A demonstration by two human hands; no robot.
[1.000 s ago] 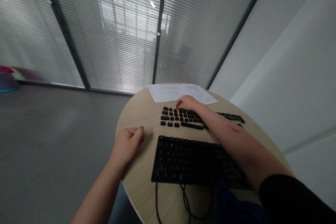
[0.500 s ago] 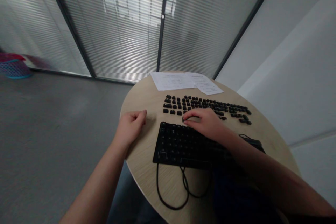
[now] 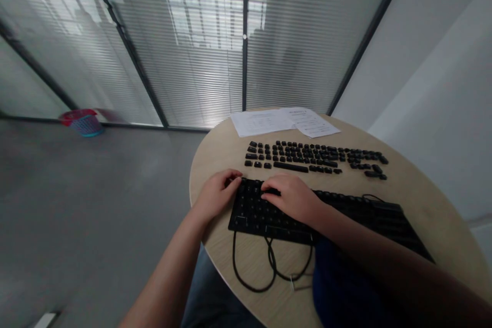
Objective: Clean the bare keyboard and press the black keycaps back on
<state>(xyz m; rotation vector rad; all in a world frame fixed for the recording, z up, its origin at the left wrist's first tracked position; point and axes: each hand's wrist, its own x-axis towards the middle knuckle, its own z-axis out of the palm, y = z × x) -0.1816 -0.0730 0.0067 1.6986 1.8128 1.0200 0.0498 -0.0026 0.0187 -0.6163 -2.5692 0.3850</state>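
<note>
So yeah, keyboard's (image 3: 251,209) lying flat on the near part of the round worktop (image 3: 215,159), some key spots bare. Right grip (image 3: 292,196) is over its upper left, fingers curved and thumb close to them; can't tell if it's got anything pinched. Left grip (image 3: 218,192) is curled at the top left corner, and I can't make out whether it's actually holding on. Loose caps (image 3: 305,154) sit in rows just beyond, then papers (image 3: 263,122). Cable (image 3: 255,290) loops on the near side, basket's (image 3: 87,125) on the floor (image 3: 115,205).
</note>
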